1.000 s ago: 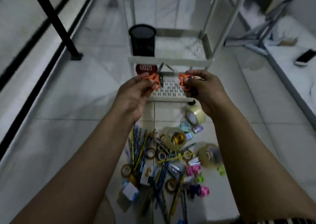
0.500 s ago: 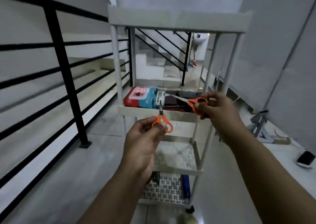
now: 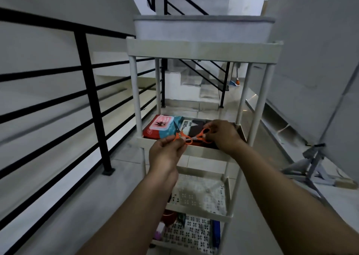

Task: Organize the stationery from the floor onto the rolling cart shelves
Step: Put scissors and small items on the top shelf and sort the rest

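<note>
Two small orange-handled scissors are held over the front rim of the white rolling cart's (image 3: 202, 48) second shelf (image 3: 194, 150). My left hand (image 3: 167, 154) pinches one pair of scissors (image 3: 179, 135), blades pointing up and away. My right hand (image 3: 223, 135) grips the other scissors (image 3: 203, 135) by the handle loops. The two handles touch between my hands. On that shelf lie a red and teal box (image 3: 161, 127) and a dark box marked HERO (image 3: 191, 128).
A perforated third shelf (image 3: 198, 196) sits below, and the bottom shelf (image 3: 190, 235) holds a red item, a blue item and small things. A black railing (image 3: 91, 103) runs along the left. A grey folded stand (image 3: 312, 167) lies on the floor at right. Stairs rise behind the cart.
My view rose from the stationery pile on the floor to the cart's upper shelves. Both hands lifted the scissors from the bottom shelf level to the second shelf and brought them together.
</note>
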